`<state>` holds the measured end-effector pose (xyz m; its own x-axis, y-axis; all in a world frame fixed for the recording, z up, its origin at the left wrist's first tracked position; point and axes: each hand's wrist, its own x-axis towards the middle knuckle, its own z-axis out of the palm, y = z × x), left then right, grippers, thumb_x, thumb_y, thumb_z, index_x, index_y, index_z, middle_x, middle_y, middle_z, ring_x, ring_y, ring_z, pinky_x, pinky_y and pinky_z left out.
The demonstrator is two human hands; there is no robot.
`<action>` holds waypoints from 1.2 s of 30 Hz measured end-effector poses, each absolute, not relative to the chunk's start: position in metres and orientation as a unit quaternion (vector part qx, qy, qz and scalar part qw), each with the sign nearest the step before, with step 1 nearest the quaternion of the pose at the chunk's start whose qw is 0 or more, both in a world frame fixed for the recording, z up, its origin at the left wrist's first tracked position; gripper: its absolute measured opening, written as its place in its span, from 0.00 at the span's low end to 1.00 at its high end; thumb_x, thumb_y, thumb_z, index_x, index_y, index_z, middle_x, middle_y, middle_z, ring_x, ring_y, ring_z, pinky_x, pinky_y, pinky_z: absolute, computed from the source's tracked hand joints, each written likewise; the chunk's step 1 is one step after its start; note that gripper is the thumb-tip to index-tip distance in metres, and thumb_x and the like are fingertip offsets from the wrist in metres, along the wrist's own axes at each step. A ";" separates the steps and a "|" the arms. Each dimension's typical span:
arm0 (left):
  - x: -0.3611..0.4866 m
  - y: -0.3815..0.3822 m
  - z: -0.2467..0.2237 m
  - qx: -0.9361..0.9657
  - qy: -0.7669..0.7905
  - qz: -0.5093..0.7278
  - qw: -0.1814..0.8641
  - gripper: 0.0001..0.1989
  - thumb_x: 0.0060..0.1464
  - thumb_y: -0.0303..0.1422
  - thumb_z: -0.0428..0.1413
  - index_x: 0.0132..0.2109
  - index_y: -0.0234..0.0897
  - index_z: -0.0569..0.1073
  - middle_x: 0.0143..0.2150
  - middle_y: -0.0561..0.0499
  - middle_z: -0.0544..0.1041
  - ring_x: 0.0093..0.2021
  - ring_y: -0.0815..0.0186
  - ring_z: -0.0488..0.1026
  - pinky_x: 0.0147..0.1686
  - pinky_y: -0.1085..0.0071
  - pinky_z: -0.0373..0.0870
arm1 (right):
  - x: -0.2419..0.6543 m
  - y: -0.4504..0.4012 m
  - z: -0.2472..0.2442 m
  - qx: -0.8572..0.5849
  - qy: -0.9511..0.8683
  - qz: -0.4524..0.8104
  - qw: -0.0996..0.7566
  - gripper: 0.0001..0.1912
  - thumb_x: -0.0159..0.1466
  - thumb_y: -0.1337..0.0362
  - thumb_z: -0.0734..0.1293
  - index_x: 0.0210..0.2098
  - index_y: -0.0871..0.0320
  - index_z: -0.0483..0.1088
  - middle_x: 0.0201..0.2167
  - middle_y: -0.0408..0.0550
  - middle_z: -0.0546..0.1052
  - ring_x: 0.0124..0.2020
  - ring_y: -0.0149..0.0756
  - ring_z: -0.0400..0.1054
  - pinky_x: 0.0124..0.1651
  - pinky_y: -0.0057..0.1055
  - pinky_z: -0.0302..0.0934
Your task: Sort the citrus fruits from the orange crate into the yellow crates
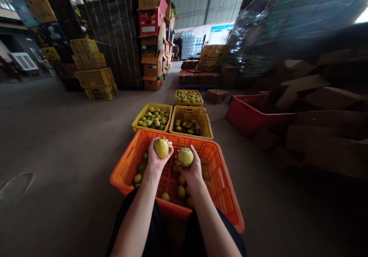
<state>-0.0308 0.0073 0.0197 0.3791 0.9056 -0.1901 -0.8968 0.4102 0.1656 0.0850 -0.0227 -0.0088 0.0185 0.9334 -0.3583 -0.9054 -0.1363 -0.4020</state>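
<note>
My left hand holds a yellow fruit, palm up with the fingers curled round it. A greener, yellow-green fruit rests in my right hand, its fingers wrapped about the sides. Both hands are above a large orange crate. Inside the crate, several yellow and green fruits lie on the slatted bottom, such as a yellow one between my forearms and a green one at the left side. My forearms hide part of the crate.
Beyond the orange crate stand three yellow crates of fruit: left, right and far. A red bin and cardboard pieces are at the right. Stacked yellow crates and tall box stacks stand back left.
</note>
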 end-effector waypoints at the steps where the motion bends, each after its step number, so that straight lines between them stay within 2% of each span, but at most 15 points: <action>1: -0.031 0.007 0.020 0.018 0.126 0.544 0.830 0.07 0.49 0.30 0.50 0.28 0.31 0.69 0.26 0.51 0.67 0.28 0.71 0.66 0.26 0.76 0.67 | 0.085 -0.023 -0.009 -0.278 -0.026 0.701 0.656 0.11 0.54 0.56 0.64 0.26 0.58 0.64 0.18 0.45 0.74 0.16 0.34 0.67 0.13 0.24 0.54; 9: -0.029 0.007 0.018 0.026 0.105 0.537 0.836 0.07 0.49 0.30 0.50 0.28 0.31 0.70 0.26 0.50 0.67 0.28 0.71 0.67 0.26 0.76 0.68 | 0.085 -0.022 -0.009 -0.278 -0.016 0.703 0.654 0.11 0.54 0.57 0.64 0.27 0.59 0.65 0.18 0.44 0.74 0.17 0.34 0.67 0.13 0.24 0.55; 12: -0.028 0.009 0.016 -0.001 0.137 0.542 0.829 0.07 0.49 0.30 0.50 0.29 0.31 0.70 0.26 0.50 0.69 0.28 0.70 0.68 0.27 0.75 0.69 | 0.084 -0.022 -0.009 -0.279 -0.017 0.690 0.668 0.09 0.54 0.58 0.65 0.28 0.58 0.66 0.19 0.43 0.74 0.18 0.34 0.68 0.16 0.26 0.58; 18: -0.026 0.012 0.014 -0.028 0.158 0.600 0.783 0.10 0.51 0.28 0.48 0.38 0.31 0.72 0.34 0.45 0.74 0.40 0.62 0.72 0.37 0.65 0.73 | 0.086 -0.024 -0.011 -0.220 -0.038 0.690 0.688 0.10 0.54 0.63 0.63 0.35 0.60 0.68 0.27 0.48 0.77 0.27 0.36 0.72 0.26 0.30 0.67; 20: -0.028 0.011 0.014 -0.022 0.145 0.586 0.797 0.12 0.52 0.29 0.47 0.41 0.31 0.72 0.37 0.43 0.74 0.42 0.61 0.72 0.34 0.69 0.73 | 0.088 -0.024 -0.010 -0.215 -0.046 0.696 0.683 0.10 0.55 0.64 0.62 0.35 0.61 0.69 0.27 0.50 0.77 0.26 0.35 0.71 0.22 0.27 0.65; 23: -0.033 0.007 0.016 0.011 0.099 0.532 0.841 0.15 0.53 0.31 0.46 0.45 0.33 0.72 0.41 0.43 0.74 0.38 0.66 0.72 0.27 0.79 0.71 | 0.088 -0.026 -0.007 -0.202 -0.066 0.712 0.669 0.14 0.57 0.59 0.61 0.35 0.63 0.69 0.27 0.51 0.77 0.21 0.32 0.68 0.16 0.23 0.62; 25: -0.034 0.004 0.019 0.034 0.087 0.514 0.853 0.16 0.53 0.32 0.47 0.46 0.34 0.72 0.41 0.45 0.74 0.35 0.68 0.72 0.26 0.79 0.70 | 0.088 -0.027 -0.006 -0.185 -0.076 0.718 0.667 0.15 0.57 0.57 0.61 0.35 0.63 0.70 0.26 0.51 0.76 0.21 0.31 0.68 0.17 0.24 0.62; 31: -0.023 0.002 0.021 -0.021 0.081 0.570 0.817 0.14 0.50 0.28 0.48 0.41 0.31 0.74 0.34 0.46 0.76 0.40 0.66 0.73 0.41 0.71 0.71 | 0.088 -0.026 -0.010 -0.158 -0.055 0.697 0.697 0.08 0.55 0.62 0.64 0.32 0.60 0.69 0.27 0.46 0.76 0.28 0.32 0.70 0.26 0.25 0.66; 36: -0.017 0.003 0.016 -0.054 0.076 0.582 0.808 0.12 0.48 0.28 0.48 0.37 0.31 0.75 0.33 0.48 0.77 0.41 0.64 0.73 0.45 0.66 0.69 | 0.091 -0.022 -0.016 -0.158 -0.035 0.680 0.716 0.15 0.53 0.65 0.62 0.39 0.62 0.70 0.34 0.52 0.76 0.35 0.38 0.71 0.36 0.35 0.68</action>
